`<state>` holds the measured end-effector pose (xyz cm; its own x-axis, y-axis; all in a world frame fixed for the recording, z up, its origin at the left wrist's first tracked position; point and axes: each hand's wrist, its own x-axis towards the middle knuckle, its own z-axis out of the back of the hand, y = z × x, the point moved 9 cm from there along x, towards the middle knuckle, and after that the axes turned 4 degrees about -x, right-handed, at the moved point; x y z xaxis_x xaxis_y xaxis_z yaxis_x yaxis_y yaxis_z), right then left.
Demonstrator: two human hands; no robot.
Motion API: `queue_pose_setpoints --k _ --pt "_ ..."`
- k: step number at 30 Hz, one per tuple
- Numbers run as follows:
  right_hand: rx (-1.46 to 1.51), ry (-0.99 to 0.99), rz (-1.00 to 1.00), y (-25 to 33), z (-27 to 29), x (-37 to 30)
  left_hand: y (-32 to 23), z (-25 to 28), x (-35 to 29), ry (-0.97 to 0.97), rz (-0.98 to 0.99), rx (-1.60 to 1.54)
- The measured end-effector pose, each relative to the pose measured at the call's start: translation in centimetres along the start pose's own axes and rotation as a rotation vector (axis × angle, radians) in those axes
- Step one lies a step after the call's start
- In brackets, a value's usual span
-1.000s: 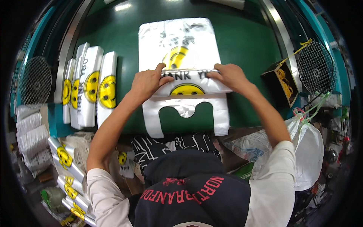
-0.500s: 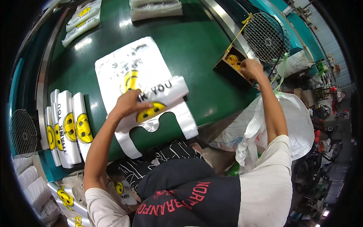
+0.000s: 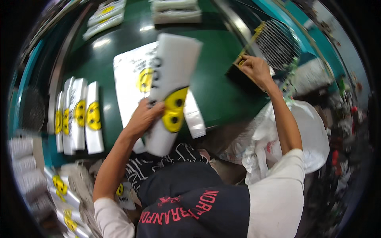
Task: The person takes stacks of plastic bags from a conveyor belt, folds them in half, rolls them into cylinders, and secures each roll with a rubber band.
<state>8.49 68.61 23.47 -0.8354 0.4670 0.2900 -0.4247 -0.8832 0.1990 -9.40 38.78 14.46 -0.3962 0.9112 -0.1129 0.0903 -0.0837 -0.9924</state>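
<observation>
Moved: since the earlier frame your left hand (image 3: 143, 118) has lifted the folded stack of white bags (image 3: 170, 93) off the bench (image 3: 216, 85); before, it pressed them flat there.
Left hand: your fingers are clamped around the stack's lower half, which stands tilted above the bench's near edge, yellow face print toward you.
Right hand: your right hand (image 3: 254, 70) is far out at the bench's right edge, fingers curled on a small dark box with yellow trim (image 3: 240, 66); how firmly it grips, you cannot tell.
Below the stack: a flat white bag (image 3: 133, 81) lies on the bench.
Left side: folded bag bundles (image 3: 77, 115) lie in a row.
</observation>
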Motion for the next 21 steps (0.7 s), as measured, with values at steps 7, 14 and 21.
queue_pose_setpoints --k 7,14,21 --pt "0.705 0.37 0.143 14.8 -5.6 -2.3 -1.6 -4.5 -1.6 0.144 -0.049 -0.329" --pt "1.685 0.349 -0.34 18.9 -5.0 -1.4 -4.8 0.6 -6.9 0.359 -0.245 0.405" --pt "0.938 0.61 0.331 24.1 -6.1 -1.2 -1.4 15.8 -13.0 -0.344 0.299 0.174"
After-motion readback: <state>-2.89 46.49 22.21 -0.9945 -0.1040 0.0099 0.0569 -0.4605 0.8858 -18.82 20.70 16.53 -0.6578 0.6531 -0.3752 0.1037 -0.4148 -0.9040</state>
